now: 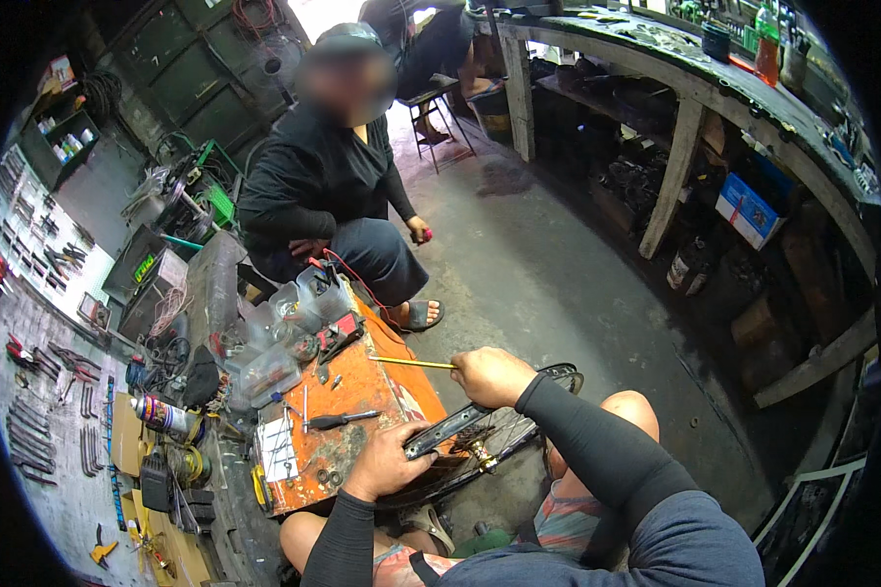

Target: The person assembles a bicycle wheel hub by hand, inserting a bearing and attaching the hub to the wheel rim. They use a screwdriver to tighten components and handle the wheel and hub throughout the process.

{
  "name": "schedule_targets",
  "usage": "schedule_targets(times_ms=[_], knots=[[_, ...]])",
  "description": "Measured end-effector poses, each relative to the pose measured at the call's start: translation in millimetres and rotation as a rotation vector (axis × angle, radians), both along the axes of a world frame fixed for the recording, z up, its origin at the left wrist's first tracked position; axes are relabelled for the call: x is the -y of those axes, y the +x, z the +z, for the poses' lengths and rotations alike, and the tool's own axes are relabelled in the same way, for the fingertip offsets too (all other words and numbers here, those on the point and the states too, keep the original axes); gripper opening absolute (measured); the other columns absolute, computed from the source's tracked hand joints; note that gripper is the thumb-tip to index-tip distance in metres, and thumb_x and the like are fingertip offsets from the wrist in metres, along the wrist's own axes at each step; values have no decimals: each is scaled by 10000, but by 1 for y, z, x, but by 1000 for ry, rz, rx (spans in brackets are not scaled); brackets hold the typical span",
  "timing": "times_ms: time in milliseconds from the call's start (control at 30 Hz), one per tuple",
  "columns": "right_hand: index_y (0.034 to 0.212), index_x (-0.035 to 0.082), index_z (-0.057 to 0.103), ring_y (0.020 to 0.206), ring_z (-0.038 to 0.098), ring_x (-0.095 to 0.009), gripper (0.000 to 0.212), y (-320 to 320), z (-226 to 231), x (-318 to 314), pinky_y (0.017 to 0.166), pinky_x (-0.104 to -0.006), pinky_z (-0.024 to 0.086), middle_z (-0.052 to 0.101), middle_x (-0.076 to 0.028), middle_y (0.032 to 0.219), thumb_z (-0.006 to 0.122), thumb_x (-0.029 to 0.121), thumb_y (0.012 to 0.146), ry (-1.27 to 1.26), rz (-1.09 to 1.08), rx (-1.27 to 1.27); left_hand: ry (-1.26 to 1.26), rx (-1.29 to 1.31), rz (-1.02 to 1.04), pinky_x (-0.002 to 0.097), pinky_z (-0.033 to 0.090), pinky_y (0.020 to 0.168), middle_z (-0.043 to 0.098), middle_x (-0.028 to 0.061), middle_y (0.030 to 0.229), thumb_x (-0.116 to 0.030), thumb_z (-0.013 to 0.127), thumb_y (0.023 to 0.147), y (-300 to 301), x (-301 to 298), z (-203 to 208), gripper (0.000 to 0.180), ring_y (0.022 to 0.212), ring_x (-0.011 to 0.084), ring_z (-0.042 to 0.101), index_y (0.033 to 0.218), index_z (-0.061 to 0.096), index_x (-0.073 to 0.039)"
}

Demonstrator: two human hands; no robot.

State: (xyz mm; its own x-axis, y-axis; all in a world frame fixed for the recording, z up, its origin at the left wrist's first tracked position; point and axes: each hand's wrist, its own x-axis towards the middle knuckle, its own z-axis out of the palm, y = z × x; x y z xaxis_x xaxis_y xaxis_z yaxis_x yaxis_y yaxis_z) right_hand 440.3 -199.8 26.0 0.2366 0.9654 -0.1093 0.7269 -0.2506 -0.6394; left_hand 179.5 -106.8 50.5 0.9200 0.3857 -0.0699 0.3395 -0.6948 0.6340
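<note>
My left hand (390, 462) is closed around the near end of a long black part with slots (448, 430), held above my lap. In my closed right hand (496, 377) is a thin yellow stick (413, 363) with a pale tip, pointing left over an orange worktop (382, 382). The right hand is at the far end of the black part; whether it touches it I cannot tell. Below the hands sits a spoked wheel (519, 435) with a gold-coloured hub (482, 457). On the worktop lie a black-handled screwdriver (343, 419), a slim metal tool (304, 406) and small rings (331, 478).
Clear plastic bins (272, 372) and a red-and-black device (338, 338) crowd the worktop's far left. A seated person in black (313, 186) is ahead, holding a small red object. Tools hang on the left wall (54, 391). A long workbench (675, 83) runs along the right.
</note>
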Motion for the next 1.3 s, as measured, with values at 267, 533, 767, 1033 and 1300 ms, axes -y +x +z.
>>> schedule_targets(times_ms=[267, 533, 767, 1033, 1300], knots=[[1140, 21, 767, 1007, 759, -467, 324, 10, -3, 3, 909, -579, 582, 784, -263, 1010, 620, 302, 1075, -32, 8, 58, -46, 9, 9, 414, 606, 912, 808, 197, 1090, -271, 857, 902, 8, 6, 2, 455, 998, 333, 792, 1266, 765, -14], [1110, 21, 767, 971, 743, -492, 329, -7, 3, -2, 895, -593, 578, 766, -285, 987, 617, 312, 1070, 13, 59, 64, -39, 25, -22, 475, 595, 992, 782, 252, 1187, -386, 805, 940, -19, 0, -21, 562, 1119, 432, 752, 1382, 718, -49], [1163, 12, 762, 1004, 741, -498, 367, -26, 6, -18, 921, -595, 568, 769, -292, 1021, 596, 330, 1085, 1, 110, 85, -146, -58, 52, 480, 595, 990, 787, 240, 1203, -394, 784, 960, -42, 6, -3, 533, 1124, 429, 755, 1380, 721, -72], [1134, 10, 762, 1007, 728, -504, 331, -31, 9, -11, 894, -571, 565, 759, -288, 1013, 636, 309, 1069, 3, 63, 102, -139, -65, 5, 497, 582, 1031, 769, 257, 1254, -366, 762, 987, -47, 7, -18, 563, 1172, 432, 740, 1453, 670, -63], [1071, 2, 751, 987, 725, -514, 317, -27, 13, -3, 895, -600, 561, 756, -302, 987, 639, 299, 1060, 28, 54, 99, -118, -57, -24, 495, 577, 1043, 762, 254, 1293, -369, 762, 990, -39, 11, -16, 560, 1193, 431, 733, 1446, 673, -57]])
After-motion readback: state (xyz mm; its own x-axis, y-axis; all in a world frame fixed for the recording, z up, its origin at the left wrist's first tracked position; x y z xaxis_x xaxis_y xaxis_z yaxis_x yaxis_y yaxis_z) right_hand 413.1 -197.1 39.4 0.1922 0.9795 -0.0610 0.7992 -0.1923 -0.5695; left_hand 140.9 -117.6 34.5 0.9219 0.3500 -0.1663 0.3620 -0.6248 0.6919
